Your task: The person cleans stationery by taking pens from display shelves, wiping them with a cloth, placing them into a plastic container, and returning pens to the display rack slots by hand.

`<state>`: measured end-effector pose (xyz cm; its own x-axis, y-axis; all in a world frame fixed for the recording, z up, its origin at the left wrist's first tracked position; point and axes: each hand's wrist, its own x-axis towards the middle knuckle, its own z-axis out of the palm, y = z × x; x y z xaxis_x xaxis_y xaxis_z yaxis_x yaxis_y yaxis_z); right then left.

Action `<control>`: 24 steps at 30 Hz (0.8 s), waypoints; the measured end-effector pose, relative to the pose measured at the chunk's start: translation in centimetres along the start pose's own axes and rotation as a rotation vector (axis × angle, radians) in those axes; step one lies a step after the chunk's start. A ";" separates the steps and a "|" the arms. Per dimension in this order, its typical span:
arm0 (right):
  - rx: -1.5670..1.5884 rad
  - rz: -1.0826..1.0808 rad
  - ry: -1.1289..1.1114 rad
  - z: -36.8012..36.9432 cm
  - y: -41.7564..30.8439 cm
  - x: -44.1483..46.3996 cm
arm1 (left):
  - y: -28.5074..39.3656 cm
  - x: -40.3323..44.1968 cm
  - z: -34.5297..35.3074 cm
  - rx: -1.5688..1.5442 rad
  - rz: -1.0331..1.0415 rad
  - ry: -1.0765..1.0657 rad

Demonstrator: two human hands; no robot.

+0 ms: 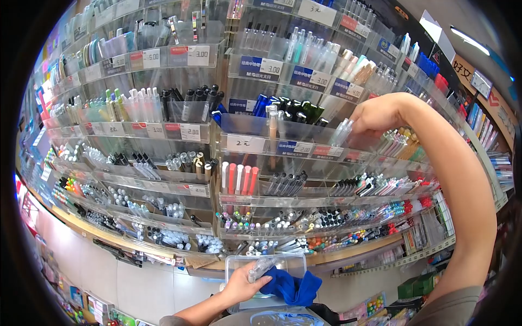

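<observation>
My right hand (376, 115) reaches into a clear acrylic compartment of the pen rack, fingers curled at the tops of a few clear-barrelled pens (341, 133). Its fingertips are partly hidden, but they look closed on the pens. Low in front of me, my left hand (244, 282) is wrapped round a small bundle of clear pens (263, 267). A blue cloth (293, 287) hangs against that hand's fingers. Behind and below it is a clear plastic box (298, 262). Dark and blue-capped pens (296, 108) stand left of my right hand.
Tiers of acrylic compartments with price labels (246, 143) curve around me, filled with pens. Red and white pens (239, 179) stand in a lower row. A wooden ledge (348, 252) runs along the bottom. On the right is another shelf with books (481, 125).
</observation>
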<state>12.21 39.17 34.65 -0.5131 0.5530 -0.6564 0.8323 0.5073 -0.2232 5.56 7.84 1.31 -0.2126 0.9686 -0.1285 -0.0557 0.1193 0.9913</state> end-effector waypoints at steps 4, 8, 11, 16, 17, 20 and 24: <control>0.041 -0.084 -0.143 -0.2 1.5 0.4 | -0.5 0.0 0.1 -0.040 0.009 0.005; 0.254 -0.090 -0.199 1.2 2.7 0.8 | -1.1 0.0 0.1 -0.032 -0.018 0.006; 0.244 -0.100 -0.239 0.4 4.3 2.7 | -0.8 0.0 0.0 -0.005 -0.029 0.003; 0.189 -0.072 -0.202 0.3 2.1 0.2 | -1.1 0.0 0.1 -0.027 -0.046 0.010; 0.170 -0.063 -0.203 0.2 2.3 0.4 | -1.1 0.0 0.1 -0.032 -0.046 0.009; 0.184 -0.033 -0.182 0.6 2.4 1.1 | -0.7 0.2 0.1 -0.032 -0.043 0.001; 0.289 -0.164 -0.380 1.4 2.2 2.5 | -0.4 0.2 0.0 -0.026 -0.037 -0.005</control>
<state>13.10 40.74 31.47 -0.5742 0.1744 -0.7999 0.7988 0.3335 -0.5007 5.53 7.96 0.87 -0.2055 0.9646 -0.1652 -0.0893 0.1496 0.9847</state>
